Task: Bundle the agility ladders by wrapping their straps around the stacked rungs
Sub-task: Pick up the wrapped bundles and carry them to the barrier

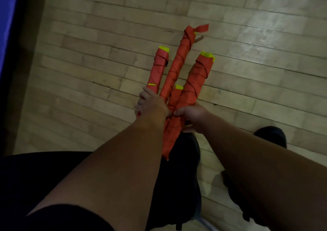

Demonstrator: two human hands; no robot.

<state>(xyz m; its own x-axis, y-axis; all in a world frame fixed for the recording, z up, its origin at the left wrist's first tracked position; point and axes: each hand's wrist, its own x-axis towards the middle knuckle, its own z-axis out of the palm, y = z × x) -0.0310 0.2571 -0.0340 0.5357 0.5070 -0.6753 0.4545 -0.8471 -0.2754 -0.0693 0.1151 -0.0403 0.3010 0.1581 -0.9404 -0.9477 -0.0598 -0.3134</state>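
Observation:
Several agility ladder bundles fan out above the wooden floor, each a stack of yellow rungs wound in orange strap. My left hand [150, 103] grips the leftmost bundle [158, 68] near its lower end. My right hand [192, 116] grips the lower part of the right bundle [196, 78]. Between them are a long middle bundle [178, 61] with a loose strap tail [201, 28] at its far tip, and a shorter bundle [175, 96] showing a yellow end. Their near ends converge in a point between my forearms.
The wooden plank floor [88, 45] stretches all around. A blue padded surface [7, 27] with a dark edge runs down the left side. My dark shoes [270, 135] stand on the floor below the bundles, with dark clothing at the bottom left.

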